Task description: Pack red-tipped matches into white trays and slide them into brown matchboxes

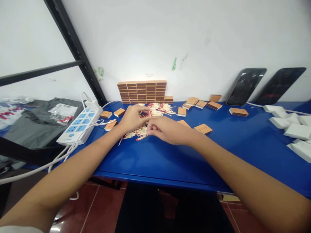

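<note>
A loose pile of red-tipped matches (155, 111) lies on the blue table (243, 145). My left hand (132, 118) rests on the pile's left side, fingers curled round what looks like a matchbox, mostly hidden. My right hand (167, 129) lies palm down at the pile's near edge, fingers pinched together on a few matches (142, 133). A stack of matchboxes (142, 92) stands against the wall behind the pile. Several single matchboxes (203, 128) lie scattered around the hands.
A white power strip (79, 127) with cables sits at the left, beside a dark plastic bag (36, 124). Two dark phones (245, 86) lean on the wall at the right. White boxes (295, 131) lie at the far right. A black shelf frame (73, 48) slants at the left.
</note>
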`<state>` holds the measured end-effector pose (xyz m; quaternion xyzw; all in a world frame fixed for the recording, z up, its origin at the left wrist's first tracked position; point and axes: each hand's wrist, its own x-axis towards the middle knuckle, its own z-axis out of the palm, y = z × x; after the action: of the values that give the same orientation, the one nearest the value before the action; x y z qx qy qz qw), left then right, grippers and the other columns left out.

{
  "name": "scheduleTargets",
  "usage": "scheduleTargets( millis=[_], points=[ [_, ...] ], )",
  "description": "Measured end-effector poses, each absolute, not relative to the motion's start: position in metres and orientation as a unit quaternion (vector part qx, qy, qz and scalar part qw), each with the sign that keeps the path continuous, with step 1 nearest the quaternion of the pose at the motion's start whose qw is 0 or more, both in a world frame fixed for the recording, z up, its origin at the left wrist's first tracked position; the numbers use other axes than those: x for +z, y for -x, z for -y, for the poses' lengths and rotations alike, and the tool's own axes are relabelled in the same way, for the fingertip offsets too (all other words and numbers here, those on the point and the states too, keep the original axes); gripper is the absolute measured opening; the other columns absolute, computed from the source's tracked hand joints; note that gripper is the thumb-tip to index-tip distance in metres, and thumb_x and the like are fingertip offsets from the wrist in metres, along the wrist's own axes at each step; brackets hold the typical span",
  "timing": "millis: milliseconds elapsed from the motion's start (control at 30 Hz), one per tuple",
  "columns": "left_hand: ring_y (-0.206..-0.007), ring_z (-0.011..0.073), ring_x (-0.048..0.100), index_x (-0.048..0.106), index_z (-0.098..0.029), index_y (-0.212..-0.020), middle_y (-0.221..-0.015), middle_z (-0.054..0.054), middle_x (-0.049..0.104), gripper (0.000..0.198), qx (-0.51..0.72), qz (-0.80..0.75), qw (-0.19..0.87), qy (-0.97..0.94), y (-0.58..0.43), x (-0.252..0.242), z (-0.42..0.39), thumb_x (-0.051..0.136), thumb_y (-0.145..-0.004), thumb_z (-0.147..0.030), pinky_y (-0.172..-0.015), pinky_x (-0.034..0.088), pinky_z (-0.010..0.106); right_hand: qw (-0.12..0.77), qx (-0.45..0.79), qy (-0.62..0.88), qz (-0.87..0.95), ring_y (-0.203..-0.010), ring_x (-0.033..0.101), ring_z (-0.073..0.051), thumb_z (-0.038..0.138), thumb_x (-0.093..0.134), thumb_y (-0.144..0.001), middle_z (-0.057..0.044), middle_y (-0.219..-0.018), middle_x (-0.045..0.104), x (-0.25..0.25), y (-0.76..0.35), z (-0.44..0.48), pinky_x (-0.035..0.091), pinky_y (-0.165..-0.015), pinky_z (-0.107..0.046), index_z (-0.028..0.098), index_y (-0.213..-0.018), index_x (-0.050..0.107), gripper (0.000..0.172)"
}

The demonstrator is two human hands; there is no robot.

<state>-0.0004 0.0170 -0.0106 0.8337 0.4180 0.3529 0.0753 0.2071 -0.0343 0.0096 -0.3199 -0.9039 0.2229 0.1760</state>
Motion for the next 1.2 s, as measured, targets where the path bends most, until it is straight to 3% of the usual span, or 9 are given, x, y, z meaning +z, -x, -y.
scheduleTargets(
  millis=[67, 200, 367, 600, 1200],
  points=[
    [-0.1, 0.0252, 0.077, 0.083, -0.021, -0.108, -0.107, 0.006, 0.083, 0.026, 0.349, -0.413, 0.082, -0.837, 0.0, -0.01, -0.016, 0.082, -0.084, -0.031, -0.088, 0.059, 0.034, 0.223, 0.193, 0.339, 0.893, -0.076, 0.055, -0.017, 0.022, 0.056, -0.101, -0.004, -0.085, 0.065, 0.014, -0.214, 0.028, 0.036, -0.071, -0.03, 0.019, -0.086, 0.061, 0.016],
    [-0.094, 0.0242, 0.077, 0.083, -0.022, -0.109, -0.105, 0.006, 0.083, 0.034, 0.351, -0.425, 0.07, -0.832, -0.002, -0.008, -0.012, 0.085, -0.084, -0.044, -0.084, 0.058, 0.034, 0.311, 0.094, 0.409, 0.852, -0.086, 0.058, -0.02, 0.024, 0.055, -0.103, -0.008, -0.102, 0.067, 0.015, -0.231, 0.007, 0.038, -0.074, -0.031, 0.019, -0.097, 0.061, 0.01],
    [-0.098, 0.0249, 0.077, 0.082, -0.02, -0.109, -0.108, 0.008, 0.083, 0.035, 0.355, -0.435, 0.065, -0.825, -0.002, -0.008, -0.01, 0.088, -0.082, -0.043, -0.087, 0.058, 0.034, 0.245, 0.041, 0.504, 0.827, -0.086, 0.06, -0.023, 0.023, 0.059, -0.101, -0.009, -0.098, 0.072, 0.009, -0.245, -0.015, 0.037, -0.073, -0.033, 0.019, -0.099, 0.064, 0.007],
    [-0.096, 0.0245, 0.077, 0.083, -0.019, -0.108, -0.106, 0.008, 0.083, 0.036, 0.363, -0.43, 0.055, -0.825, -0.003, -0.008, -0.011, 0.088, -0.082, -0.044, -0.084, 0.058, 0.034, 0.184, 0.035, 0.511, 0.839, -0.089, 0.064, -0.024, 0.021, 0.061, -0.1, -0.011, -0.102, 0.074, 0.009, -0.242, -0.011, 0.039, -0.074, -0.032, 0.018, -0.099, 0.066, 0.006],
    [-0.093, 0.0246, 0.078, 0.082, -0.019, -0.107, -0.102, 0.007, 0.084, 0.04, 0.369, -0.422, 0.104, -0.822, -0.004, -0.009, -0.011, 0.088, -0.08, -0.049, -0.084, 0.059, 0.034, 0.183, 0.04, 0.473, 0.861, -0.091, 0.065, -0.022, 0.015, 0.058, -0.096, -0.01, -0.104, 0.074, 0.003, -0.24, -0.012, 0.041, -0.077, -0.031, 0.019, -0.097, 0.065, 0.008]
  ],
)
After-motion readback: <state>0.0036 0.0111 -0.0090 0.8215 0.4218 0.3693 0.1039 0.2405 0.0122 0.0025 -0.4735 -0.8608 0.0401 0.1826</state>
